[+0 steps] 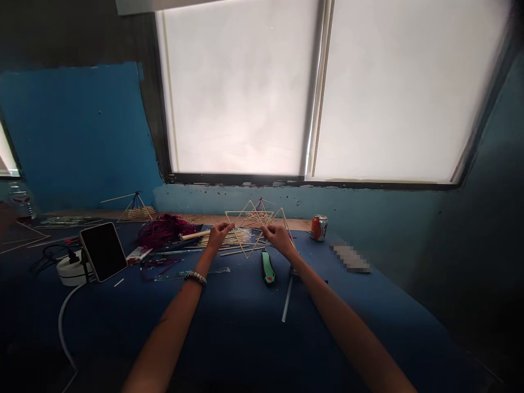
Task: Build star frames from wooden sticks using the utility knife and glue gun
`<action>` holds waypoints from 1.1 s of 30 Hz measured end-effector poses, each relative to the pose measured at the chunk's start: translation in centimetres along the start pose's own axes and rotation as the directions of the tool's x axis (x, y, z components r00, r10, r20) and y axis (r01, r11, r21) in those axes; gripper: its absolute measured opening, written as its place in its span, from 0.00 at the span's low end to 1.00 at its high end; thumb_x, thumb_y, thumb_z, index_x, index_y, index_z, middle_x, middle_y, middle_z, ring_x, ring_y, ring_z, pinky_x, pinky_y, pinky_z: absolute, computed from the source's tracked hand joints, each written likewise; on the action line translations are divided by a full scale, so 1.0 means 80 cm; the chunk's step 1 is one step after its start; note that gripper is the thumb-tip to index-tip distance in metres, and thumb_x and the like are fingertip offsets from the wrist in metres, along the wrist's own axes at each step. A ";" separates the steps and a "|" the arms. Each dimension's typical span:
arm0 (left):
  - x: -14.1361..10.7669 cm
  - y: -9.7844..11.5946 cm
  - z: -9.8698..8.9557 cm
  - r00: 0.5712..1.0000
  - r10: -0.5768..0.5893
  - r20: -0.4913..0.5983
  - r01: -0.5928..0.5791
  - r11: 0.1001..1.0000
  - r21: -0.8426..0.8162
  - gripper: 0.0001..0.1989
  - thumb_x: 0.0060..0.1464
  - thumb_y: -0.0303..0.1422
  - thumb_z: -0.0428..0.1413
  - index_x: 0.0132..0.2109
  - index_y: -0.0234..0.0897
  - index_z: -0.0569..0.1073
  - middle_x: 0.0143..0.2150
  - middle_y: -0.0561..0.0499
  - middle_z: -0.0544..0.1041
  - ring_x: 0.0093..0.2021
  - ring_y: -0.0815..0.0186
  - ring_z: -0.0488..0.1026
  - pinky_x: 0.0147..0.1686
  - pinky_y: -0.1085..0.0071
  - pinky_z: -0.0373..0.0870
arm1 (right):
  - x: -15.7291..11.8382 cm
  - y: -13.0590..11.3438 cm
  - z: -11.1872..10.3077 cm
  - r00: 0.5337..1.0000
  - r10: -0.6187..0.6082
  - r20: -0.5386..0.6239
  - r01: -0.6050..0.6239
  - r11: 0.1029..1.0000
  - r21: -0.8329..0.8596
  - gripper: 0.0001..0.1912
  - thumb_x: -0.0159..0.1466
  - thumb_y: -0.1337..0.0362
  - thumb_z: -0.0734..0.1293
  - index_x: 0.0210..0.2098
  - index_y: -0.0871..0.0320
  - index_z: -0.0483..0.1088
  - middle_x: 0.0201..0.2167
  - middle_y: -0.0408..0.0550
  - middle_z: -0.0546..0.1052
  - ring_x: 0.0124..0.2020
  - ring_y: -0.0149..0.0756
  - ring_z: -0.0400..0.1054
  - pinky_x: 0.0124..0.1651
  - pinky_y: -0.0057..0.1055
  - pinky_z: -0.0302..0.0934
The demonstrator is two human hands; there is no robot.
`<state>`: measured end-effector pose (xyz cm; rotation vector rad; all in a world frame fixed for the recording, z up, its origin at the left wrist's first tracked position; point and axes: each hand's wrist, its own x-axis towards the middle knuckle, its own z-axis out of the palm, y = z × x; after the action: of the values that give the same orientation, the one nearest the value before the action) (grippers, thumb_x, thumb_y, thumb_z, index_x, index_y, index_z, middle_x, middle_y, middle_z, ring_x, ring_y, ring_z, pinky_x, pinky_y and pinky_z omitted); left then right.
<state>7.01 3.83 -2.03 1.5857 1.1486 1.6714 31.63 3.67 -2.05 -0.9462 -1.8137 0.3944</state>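
Between my two hands a star-shaped frame of thin wooden sticks (239, 244) is held up above the table, two triangles crossing each other. My left hand (220, 234) pinches its left side between thumb and fingers. On the other side my right hand (278, 236) pinches the frame's right edge. Just behind, a stick pyramid (261, 205) with a purple-tied top stands near the wall, partly covered by the star. Another stick triangle (283, 214) rises beside my right hand. Below the hands lies a green and black utility knife (268, 268).
Purple raffia-like strands (166, 230) and loose sticks (225, 240) lie left of centre. A phone (103, 252) leans by a white power hub (72, 268). A glue stick (287, 299) lies near my right forearm. A drink can (319, 227) stands right; another stick pyramid (137, 210) stands back left.
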 end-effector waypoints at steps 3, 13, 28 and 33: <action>0.001 -0.003 -0.001 1.000 -0.003 -0.005 0.003 1.000 -0.003 0.24 0.40 0.55 0.65 0.30 0.36 0.79 0.25 0.52 0.71 0.22 0.72 0.58 0.22 0.72 0.53 | 0.000 0.001 0.001 1.000 -0.012 0.011 0.012 1.000 0.001 0.28 0.66 0.43 0.61 0.23 0.58 0.73 0.21 0.49 0.77 0.23 0.37 0.71 0.28 0.29 0.58; 0.005 -0.009 -0.003 1.000 0.000 0.014 0.000 1.000 0.006 0.27 0.40 0.58 0.64 0.31 0.36 0.78 0.23 0.54 0.67 0.22 0.72 0.55 0.22 0.72 0.53 | 0.000 0.001 0.000 0.999 -0.019 0.026 0.019 1.000 -0.004 0.26 0.67 0.46 0.62 0.24 0.59 0.74 0.22 0.49 0.78 0.23 0.37 0.72 0.28 0.29 0.57; 0.004 -0.012 -0.001 0.998 0.062 0.031 -0.062 0.998 0.029 0.24 0.45 0.55 0.63 0.30 0.36 0.78 0.29 0.50 0.73 0.27 0.68 0.62 0.26 0.70 0.57 | -0.003 0.004 0.000 0.999 -0.022 0.026 0.023 0.998 -0.065 0.25 0.67 0.50 0.62 0.22 0.59 0.74 0.21 0.49 0.78 0.21 0.35 0.68 0.27 0.29 0.55; 0.010 -0.023 -0.003 0.998 0.050 0.035 -0.051 0.998 0.033 0.23 0.46 0.55 0.62 0.31 0.37 0.78 0.28 0.51 0.70 0.27 0.69 0.61 0.26 0.71 0.56 | -0.004 0.007 0.002 0.999 -0.032 0.024 0.034 0.995 -0.097 0.26 0.67 0.49 0.61 0.21 0.59 0.73 0.19 0.48 0.76 0.20 0.35 0.68 0.26 0.29 0.53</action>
<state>6.39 5.36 -3.21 1.6711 1.1345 1.6590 31.78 3.84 -2.70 -0.9813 -1.8804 0.2992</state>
